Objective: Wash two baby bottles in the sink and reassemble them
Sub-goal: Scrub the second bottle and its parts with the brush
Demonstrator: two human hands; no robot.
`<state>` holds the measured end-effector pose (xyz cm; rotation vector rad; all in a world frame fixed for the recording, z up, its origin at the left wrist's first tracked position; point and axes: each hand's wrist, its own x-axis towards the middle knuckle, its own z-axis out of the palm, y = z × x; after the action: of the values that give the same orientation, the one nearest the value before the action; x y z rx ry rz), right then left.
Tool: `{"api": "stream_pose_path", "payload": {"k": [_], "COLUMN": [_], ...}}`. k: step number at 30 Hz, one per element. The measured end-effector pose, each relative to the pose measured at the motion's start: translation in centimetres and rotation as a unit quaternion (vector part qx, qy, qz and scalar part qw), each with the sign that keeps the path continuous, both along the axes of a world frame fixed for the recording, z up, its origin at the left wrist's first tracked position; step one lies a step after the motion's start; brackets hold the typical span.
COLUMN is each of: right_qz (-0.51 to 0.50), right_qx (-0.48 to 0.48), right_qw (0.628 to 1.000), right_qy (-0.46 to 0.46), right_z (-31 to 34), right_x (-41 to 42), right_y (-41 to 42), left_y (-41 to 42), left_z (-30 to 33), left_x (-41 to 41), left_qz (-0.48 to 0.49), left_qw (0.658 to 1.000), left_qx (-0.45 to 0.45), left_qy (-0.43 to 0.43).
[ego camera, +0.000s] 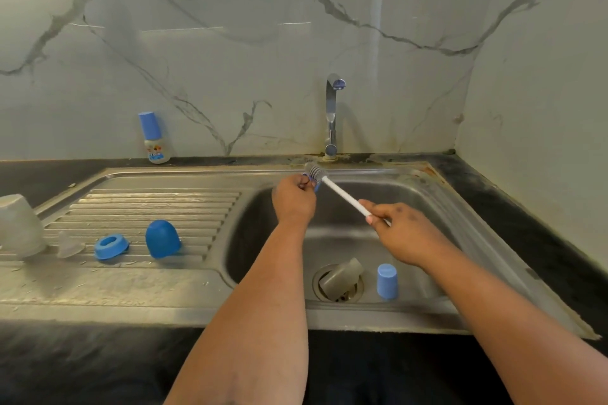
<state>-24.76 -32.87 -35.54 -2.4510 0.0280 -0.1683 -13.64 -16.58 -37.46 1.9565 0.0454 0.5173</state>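
My left hand point(293, 199) holds a small blue bottle ring point(315, 183) over the sink basin point(424, 207), most of the ring hidden by my fingers. My right hand point(399, 228) grips the white handle of a bottle brush point(342, 195), whose grey bristles are pushed against the ring. In the basin a clear bottle body point(340, 274) lies on the drain beside an upright light-blue cap point(387, 281). On the draining board sit a dark-blue cap point(162, 238), a blue ring point(111, 246) and a clear teat point(68, 245). An assembled small bottle point(154, 138) stands by the wall.
A chrome tap point(331, 115) rises behind the basin with no water running. At the far left edge of the draining board sits a translucent overturned container point(19, 227). Dark countertop point(526, 227) surrounds the steel sink; marble-patterned walls close in behind and to the right.
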Motion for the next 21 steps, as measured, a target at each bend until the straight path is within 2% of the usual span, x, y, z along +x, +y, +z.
{"api": "stream_pose_path", "payload": {"k": [4,6,7,8,9,10,11,12,14,16,19,21], "right_qz": [-0.048,-0.033,-0.023,-0.017,-0.011,-0.006,-0.003,0.0,0.007,0.011,0.004,-0.011], "right_qx": [0.006,-0.001,0.002,0.007,0.011,0.01,0.003,-0.006,-0.02,-0.024,-0.007,0.005], "right_qw": [0.998,0.999,0.999,0.999,0.999,0.999,1.0,1.0,0.999,0.999,0.999,0.998], "right_qy": [-0.029,-0.032,-0.031,-0.031,-0.031,-0.031,-0.031,-0.029,-0.025,-0.024,-0.044,-0.058], "right_z": [0.1,0.0,-0.1,-0.2,-0.2,-0.2,-0.2,-0.1,-0.1,0.0,0.0,0.0], "right_x": [0.6,0.8,0.8,0.7,0.7,0.6,0.6,0.6,0.6,0.5,0.3,0.3], "right_y": [0.6,1.1,1.2,1.3,1.2,1.0,0.9,0.7,0.4,0.3,0.2,0.1], "left_y": [-1.4,-1.3,-1.1,-1.0,-1.0,-1.1,-1.1,-1.0,-0.8,-0.6,-0.6,-0.6], "left_z": [0.3,0.1,0.1,0.3,0.9,1.5,1.9,2.2,2.1,1.9,1.9,1.9], "left_x": [-1.1,-0.8,-0.8,-0.8,-1.0,-1.2,-1.3,-1.5,-1.5,-1.3,-1.1,-1.0], "left_qz": [-0.047,-0.03,-0.025,-0.032,-0.05,-0.078,-0.111,-0.134,-0.151,-0.15,-0.137,-0.125], "left_qw": [0.996,0.999,1.0,0.996,0.974,0.928,0.867,0.815,0.763,0.75,0.756,0.772], "left_qx": [0.064,0.036,-0.004,-0.084,-0.209,-0.349,-0.466,-0.541,-0.602,-0.615,-0.61,-0.596], "left_qy": [-0.038,-0.024,-0.004,0.027,0.067,0.107,0.14,0.161,0.183,0.191,0.191,0.182]}}
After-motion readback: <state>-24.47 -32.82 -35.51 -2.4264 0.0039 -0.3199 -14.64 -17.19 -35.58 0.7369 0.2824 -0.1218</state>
